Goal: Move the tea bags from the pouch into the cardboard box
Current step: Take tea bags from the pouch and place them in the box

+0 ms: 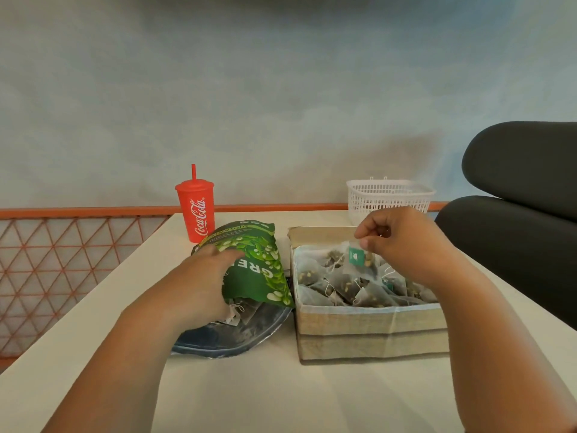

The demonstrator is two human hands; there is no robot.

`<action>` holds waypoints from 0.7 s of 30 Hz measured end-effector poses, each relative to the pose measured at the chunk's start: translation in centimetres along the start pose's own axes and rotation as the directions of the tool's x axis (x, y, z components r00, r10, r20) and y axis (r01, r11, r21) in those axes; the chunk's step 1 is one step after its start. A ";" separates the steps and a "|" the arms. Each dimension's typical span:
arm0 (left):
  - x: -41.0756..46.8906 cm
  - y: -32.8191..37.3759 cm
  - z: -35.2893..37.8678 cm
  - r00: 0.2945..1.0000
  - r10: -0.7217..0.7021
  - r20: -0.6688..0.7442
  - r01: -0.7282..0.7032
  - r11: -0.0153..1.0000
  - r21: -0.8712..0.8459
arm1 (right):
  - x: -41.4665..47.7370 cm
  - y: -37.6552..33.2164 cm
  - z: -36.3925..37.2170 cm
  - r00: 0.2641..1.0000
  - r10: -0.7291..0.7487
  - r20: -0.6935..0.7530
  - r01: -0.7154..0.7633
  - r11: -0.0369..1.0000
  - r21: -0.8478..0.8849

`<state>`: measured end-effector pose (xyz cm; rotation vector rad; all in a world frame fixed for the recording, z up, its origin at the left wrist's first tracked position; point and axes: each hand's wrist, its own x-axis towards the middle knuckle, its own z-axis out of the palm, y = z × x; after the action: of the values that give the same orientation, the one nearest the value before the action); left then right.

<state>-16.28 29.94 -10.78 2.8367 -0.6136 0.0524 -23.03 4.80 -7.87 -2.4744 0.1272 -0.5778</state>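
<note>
The cardboard box [371, 326] sits nearly full beside the green pouch [262, 276] my left hand [199, 285] grips open, and my right hand [406, 245] pinches a tea bag [359, 268] by its tag [356, 256] above the heap, where a careless drop could tumble it out.

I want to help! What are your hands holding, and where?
The right hand pinches a tea bag by its top, at the tag, over the box. The left hand holds the pouch by its open edge.
</note>
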 end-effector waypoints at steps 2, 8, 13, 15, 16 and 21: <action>0.2 -0.2 0.4 0.999 0.006 -0.043 -0.006 1.000 0.001 | 0.1 0.0 0.6 0.997 0.006 0.075 -0.002 0.998 -0.056; 0.3 0.3 -0.2 0.941 0.083 -0.327 -0.111 0.991 -0.068 | -0.1 0.0 2.3 0.958 -0.013 0.286 0.080 0.971 -0.224; 0.0 0.8 -1.2 0.818 0.121 -0.563 -0.224 0.967 -0.119 | -0.2 -1.3 1.9 0.992 -0.044 0.121 0.048 0.998 -0.030; -0.2 1.0 -1.6 0.782 0.120 -0.612 -0.239 0.964 -0.116 | -0.7 -2.7 1.9 0.982 -0.125 0.140 0.112 0.989 0.098; -0.3 1.1 -1.7 0.768 0.124 -0.628 -0.245 0.963 -0.111 | -1.1 -3.5 2.0 0.971 -0.176 0.162 0.151 0.976 0.154; -0.7 1.5 -2.3 0.742 0.153 -0.652 -0.274 0.958 -0.086 | -2.4 -6.5 3.6 0.855 -0.338 0.394 0.301 0.941 0.153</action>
<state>-17.53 29.45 -8.28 2.3251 -0.7226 0.9229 -23.89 12.60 -7.73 -2.4869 -0.4786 -0.1663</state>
